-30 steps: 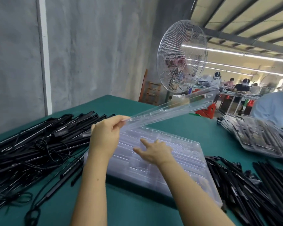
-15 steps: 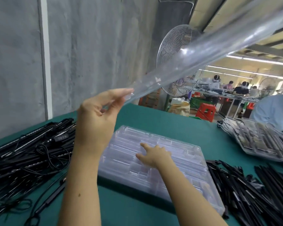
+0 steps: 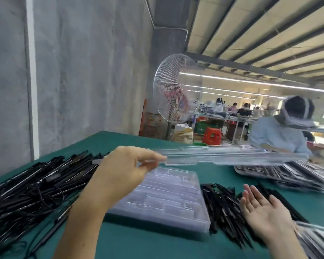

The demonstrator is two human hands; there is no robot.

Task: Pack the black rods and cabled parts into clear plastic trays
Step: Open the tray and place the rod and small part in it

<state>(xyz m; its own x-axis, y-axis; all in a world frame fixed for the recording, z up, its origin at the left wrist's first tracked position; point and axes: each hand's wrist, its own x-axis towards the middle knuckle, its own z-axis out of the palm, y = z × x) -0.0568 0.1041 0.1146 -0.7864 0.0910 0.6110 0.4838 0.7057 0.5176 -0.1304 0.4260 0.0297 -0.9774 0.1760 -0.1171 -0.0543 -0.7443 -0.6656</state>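
Observation:
My left hand (image 3: 123,171) pinches the near edge of a clear plastic tray (image 3: 232,156), held level in the air and stretching to the right. Below it a stack of clear trays (image 3: 168,199) lies on the green table. My right hand (image 3: 264,208) hovers open, palm up, over a pile of black rods (image 3: 224,208) to the right of the stack. A heap of black rods with cables (image 3: 32,187) fills the table's left side.
Filled trays (image 3: 288,174) are stacked at the far right, and another tray corner (image 3: 318,238) shows at the bottom right. A person in a light blue shirt (image 3: 275,135) sits beyond the table. A standing fan (image 3: 176,90) is behind the table's far edge.
My left hand has swung the lifted tray down from overhead to level, pointing right. My right hand left the tray stack and moved right, over the black rods.

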